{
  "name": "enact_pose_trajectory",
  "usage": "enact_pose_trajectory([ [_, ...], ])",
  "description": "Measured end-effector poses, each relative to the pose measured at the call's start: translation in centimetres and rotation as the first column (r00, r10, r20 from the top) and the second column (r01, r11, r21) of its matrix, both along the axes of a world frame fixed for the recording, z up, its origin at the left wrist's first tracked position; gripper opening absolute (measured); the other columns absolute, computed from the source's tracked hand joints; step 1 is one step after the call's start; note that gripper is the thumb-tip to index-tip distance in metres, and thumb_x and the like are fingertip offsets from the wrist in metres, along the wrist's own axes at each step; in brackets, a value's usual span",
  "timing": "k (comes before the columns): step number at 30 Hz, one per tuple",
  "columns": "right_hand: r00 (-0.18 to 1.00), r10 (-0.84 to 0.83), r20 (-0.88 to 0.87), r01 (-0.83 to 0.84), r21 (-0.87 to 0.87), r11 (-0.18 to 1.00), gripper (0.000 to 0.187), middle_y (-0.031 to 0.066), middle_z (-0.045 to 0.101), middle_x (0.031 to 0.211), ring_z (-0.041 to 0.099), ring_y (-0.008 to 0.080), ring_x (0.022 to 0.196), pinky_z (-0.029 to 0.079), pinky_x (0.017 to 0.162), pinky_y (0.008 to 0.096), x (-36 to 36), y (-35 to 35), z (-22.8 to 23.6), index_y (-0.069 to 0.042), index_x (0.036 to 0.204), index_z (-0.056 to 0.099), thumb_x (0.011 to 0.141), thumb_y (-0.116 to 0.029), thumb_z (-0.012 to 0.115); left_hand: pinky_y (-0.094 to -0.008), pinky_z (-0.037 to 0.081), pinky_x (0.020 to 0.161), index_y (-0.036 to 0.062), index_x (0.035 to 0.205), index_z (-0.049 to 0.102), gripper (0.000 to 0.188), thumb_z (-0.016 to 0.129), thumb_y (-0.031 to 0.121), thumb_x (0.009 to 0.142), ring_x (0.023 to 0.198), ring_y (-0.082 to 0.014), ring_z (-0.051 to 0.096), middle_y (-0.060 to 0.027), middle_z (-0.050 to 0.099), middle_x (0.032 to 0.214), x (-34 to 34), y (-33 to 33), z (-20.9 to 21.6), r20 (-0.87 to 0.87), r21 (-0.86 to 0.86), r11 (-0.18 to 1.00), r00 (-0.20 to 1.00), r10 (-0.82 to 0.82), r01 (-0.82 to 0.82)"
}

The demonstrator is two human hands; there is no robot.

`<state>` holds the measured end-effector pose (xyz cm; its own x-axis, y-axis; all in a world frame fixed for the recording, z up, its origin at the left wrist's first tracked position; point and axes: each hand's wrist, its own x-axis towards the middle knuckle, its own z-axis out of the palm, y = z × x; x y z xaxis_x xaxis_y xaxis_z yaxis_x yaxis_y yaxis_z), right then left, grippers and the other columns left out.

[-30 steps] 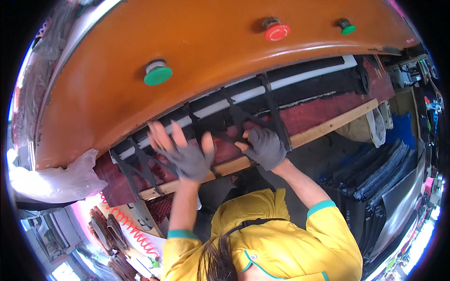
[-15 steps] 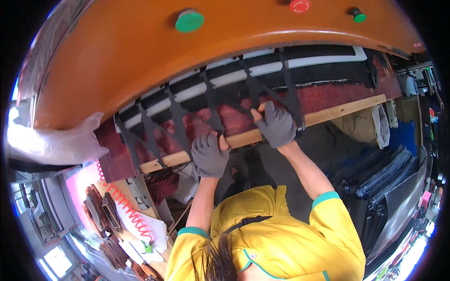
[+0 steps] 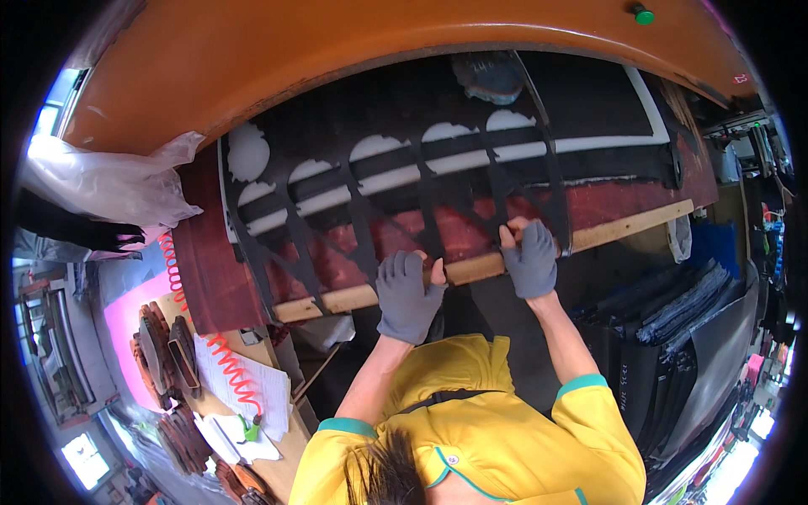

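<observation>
A black sheet (image 3: pixel 337 175) with several cut-out openings lies across the white board (image 3: pixel 318 202) and the dark red table (image 3: pixel 463 220). Its narrow strips reach down to the table's front edge. My left hand (image 3: pixel 408 296), in a grey glove with bare fingertips, is closed at the sheet's front end by the wooden strip. To its right my right hand (image 3: pixel 532 263), gloved the same way, is also closed on the sheet's front edge. The pinched material is partly hidden by the fingers.
The orange machine body (image 3: pixel 278 76) overhangs the table, with a green button (image 3: pixel 644 15). A wooden strip (image 3: pixel 623 227) runs along the table's front. Stacked black sheets (image 3: pixel 673 320) stand at right. At left are clear plastic film (image 3: pixel 109 172), a red coiled hose (image 3: pixel 231 366) and cutting dies (image 3: pixel 168 358).
The view has shifted, and more of the sheet and its openings shows beneath the orange machine body. Both hands stay closed at the sheet's front edge and appear slightly lower and farther right.
</observation>
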<state>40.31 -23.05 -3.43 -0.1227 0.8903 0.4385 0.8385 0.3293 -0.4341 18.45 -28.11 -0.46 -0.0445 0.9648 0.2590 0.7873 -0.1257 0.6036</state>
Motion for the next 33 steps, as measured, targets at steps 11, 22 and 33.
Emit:
enact_pose_trajectory([
  [11, 0.97, 0.144, 0.198, -0.123, -0.115, 0.986, 0.091, 0.0207, 0.037, 0.146, 0.043, 0.0402, 0.127, 0.041, 0.103, 0.0475, 0.1, 11.5, 9.4, -0.011, 0.138, 0.045, 0.061, -0.034, 0.087, -0.0596, 0.024, 0.111, -0.006, 0.138, 0.042, 0.077, 0.06, 0.049, 0.087, 0.138, -0.0422, 0.034, -0.0247, 0.041, 0.142, 1.2, 3.5, -1.5, -0.396, 0.307, 0.945, 0.918, 0.016, 0.116],
  [22, 0.961, 0.254, 0.112, -0.192, -0.392, 0.9, 0.083, 0.0162, 0.037, 0.146, 0.043, 0.0427, 0.13, 0.043, 0.103, 0.0477, 1.4, 8.8, 9.2, -0.023, 0.129, 0.055, 0.051, -0.028, 0.084, -0.0559, 0.026, 0.113, 0.0017, 0.143, 0.04, 0.076, 0.059, 0.0, 0.07, 0.143, -0.0484, 0.022, -0.0244, 0.028, 0.152, 4.2, -3.7, 0.2, -0.062, -0.02, 0.996, 0.994, -0.093, 0.092],
  [33, 0.677, -0.047, -0.734, -0.623, -0.607, 0.493, 0.103, 0.016, 0.054, 0.123, 0.055, 0.0276, 0.109, 0.045, 0.095, 0.0301, 8.8, 7.7, 11.8, 0.005, 0.134, 0.052, 0.043, -0.037, 0.08, -0.0435, 0.036, 0.109, 0.0063, 0.138, 0.047, 0.074, 0.055, -0.013, 0.068, 0.145, -0.0439, 0.024, -0.017, 0.03, 0.153, 4.7, -11.2, 2.2, 0.222, -0.262, 0.94, 0.962, -0.161, 0.218],
])
